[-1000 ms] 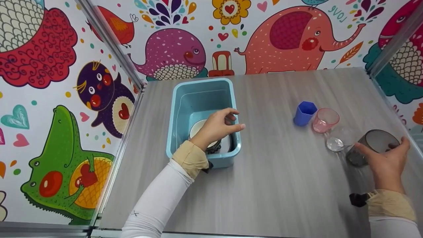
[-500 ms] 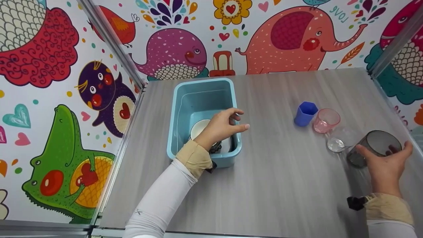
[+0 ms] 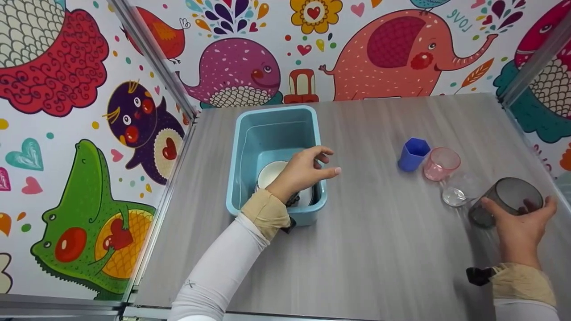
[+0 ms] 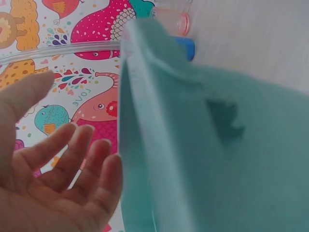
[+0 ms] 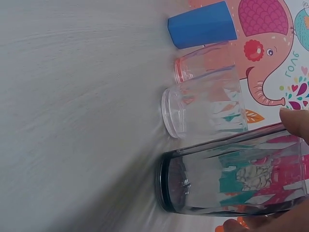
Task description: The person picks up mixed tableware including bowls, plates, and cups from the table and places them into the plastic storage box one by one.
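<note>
My right hand (image 3: 519,232) grips a tall grey tinted glass (image 3: 504,200) near its rim, thumb on one side and fingers on the other. That glass stands upright at the right of the table. Beside it, in a slanting row, are a clear glass (image 5: 205,108), a small pink glass (image 3: 441,164) and a blue six-sided cup (image 3: 413,154). Over the right side of a light blue plastic tub (image 3: 238,133) hovers my left hand (image 3: 303,171), fingers loosely bent and holding nothing. In the left wrist view it is apart from the tub's wall.
Inside the tub lies a white round dish or cup (image 3: 270,174) with dark items beside it, partly hidden by my left hand and wrist. The grey wood-look table (image 3: 379,249) meets printed cartoon walls at the back and left, with metal rails (image 3: 151,53) along the corners.
My left hand has drifted slightly to the right over the tub. The right hand stays at the grey glass; the whole head view shifts a little.
</note>
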Motion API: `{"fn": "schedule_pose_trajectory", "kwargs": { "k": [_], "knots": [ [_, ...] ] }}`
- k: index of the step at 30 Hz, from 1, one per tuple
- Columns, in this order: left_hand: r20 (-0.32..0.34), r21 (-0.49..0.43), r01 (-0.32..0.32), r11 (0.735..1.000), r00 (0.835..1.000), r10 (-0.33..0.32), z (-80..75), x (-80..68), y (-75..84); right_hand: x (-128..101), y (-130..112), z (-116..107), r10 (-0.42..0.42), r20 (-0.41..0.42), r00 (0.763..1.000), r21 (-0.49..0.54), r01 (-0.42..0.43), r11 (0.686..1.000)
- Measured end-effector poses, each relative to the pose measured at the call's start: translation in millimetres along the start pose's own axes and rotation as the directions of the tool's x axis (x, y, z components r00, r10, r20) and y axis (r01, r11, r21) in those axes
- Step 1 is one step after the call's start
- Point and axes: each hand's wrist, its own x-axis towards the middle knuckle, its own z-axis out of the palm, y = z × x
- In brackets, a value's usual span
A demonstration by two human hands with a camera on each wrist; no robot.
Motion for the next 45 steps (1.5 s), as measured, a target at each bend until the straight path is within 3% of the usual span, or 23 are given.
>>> {"fn": "schedule_pose_trajectory", "kwargs": {
  "k": [14,35,45],
  "knots": [
    [0.021,-0.007,-0.017,1.000,1.000,0.017,4.7,0.9,3.4,1.8,8.0,2.4,0.035,0.019,0.999,0.116,-0.036,0.993],
    [0.009,-0.012,-0.026,1.000,1.000,0.026,5.8,0.2,0.0,6.5,11.8,3.9,0.067,0.030,0.997,0.211,-0.072,0.975],
    [0.013,-0.019,-0.013,1.000,1.000,0.013,3.4,-1.9,-0.6,-0.7,3.8,-1.4,0.081,0.034,0.996,0.202,-0.086,0.976]
  ]
}}
